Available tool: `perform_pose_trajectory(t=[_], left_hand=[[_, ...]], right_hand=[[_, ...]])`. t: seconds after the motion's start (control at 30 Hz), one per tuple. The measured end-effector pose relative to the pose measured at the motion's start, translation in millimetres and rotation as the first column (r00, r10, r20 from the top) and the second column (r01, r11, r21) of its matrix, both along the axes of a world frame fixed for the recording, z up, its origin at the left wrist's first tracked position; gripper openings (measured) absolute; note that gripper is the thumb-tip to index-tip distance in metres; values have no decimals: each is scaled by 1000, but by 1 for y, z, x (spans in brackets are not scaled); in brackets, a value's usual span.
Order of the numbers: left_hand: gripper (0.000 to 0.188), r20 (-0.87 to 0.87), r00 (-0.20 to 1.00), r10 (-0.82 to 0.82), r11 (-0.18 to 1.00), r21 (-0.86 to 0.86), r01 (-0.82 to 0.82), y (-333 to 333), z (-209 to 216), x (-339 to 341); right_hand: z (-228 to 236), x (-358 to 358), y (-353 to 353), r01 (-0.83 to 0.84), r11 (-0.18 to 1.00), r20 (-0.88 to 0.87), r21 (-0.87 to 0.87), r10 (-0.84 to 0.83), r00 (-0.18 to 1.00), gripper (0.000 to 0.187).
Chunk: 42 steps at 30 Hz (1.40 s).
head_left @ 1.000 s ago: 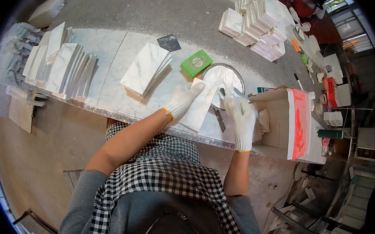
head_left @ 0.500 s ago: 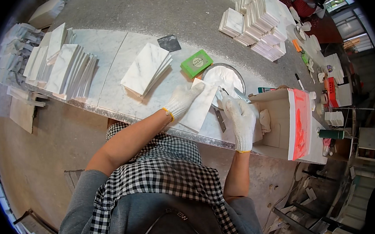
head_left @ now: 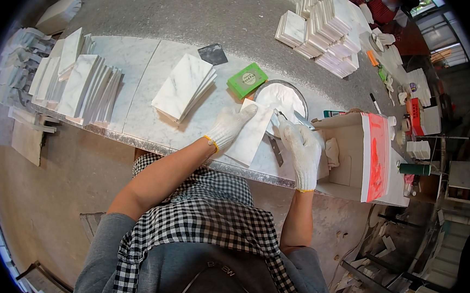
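Observation:
A white marble tile (head_left: 253,136) is in my left hand (head_left: 231,125), which wears a white knit glove with the thumb lying over the tile's face. My right hand (head_left: 302,150), gloved alike, pinches a slim tool (head_left: 279,113) with a dark tip beside the tile's right edge; its exact kind is hard to make out. Just beyond stands a round metal dish (head_left: 284,95) holding white paste or powder. A grey-blue blade (head_left: 302,120) shows at the dish's rim behind my right fingers. Between my hands a dark flat metal strip (head_left: 275,151) lies on the table.
A green pad block (head_left: 248,80) and a tile stack (head_left: 183,88) lie left of the dish. More tiles (head_left: 84,84) stand at far left, others (head_left: 319,30) at the back. An open carton (head_left: 349,146) sits right. A co-worker (head_left: 378,9) is at the far right.
My hands, the tile and the tool hold nearly the same place. At the top right the co-worker has shifted, and more of the head and arm shows.

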<state>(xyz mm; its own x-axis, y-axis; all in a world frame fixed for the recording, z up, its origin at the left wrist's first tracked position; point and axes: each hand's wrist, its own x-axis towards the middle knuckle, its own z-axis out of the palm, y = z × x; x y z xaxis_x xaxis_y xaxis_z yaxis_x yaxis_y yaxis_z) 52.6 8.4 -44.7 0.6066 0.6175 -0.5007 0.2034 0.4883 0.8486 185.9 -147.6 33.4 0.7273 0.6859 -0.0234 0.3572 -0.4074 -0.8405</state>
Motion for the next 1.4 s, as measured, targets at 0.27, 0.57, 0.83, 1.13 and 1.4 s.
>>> perform_pose_trajectory(t=[0.27,0.57,0.83,1.13,1.4], left_hand=[[50,79,996,35,999,-13,-34,-2,-3,1],[51,53,997,50,998,-29,-48,-2,-1,1],[53,15,998,53,998,20,-54,-3,2,1],[50,72,997,-6,1000,-1,6,1,-2,-6],[41,139,990,-13,992,-125,31,-4,7,-16]], right_hand=[[1,8,7,23,996,-18,91,-22,1000,35],[-25,57,64,131,989,160,-66,-119,980,53],[-28,70,82,159,955,369,-252,-57,928,47],[-21,26,6,163,940,674,-299,87,734,38],[-33,17,-16,157,925,451,-346,17,892,35]])
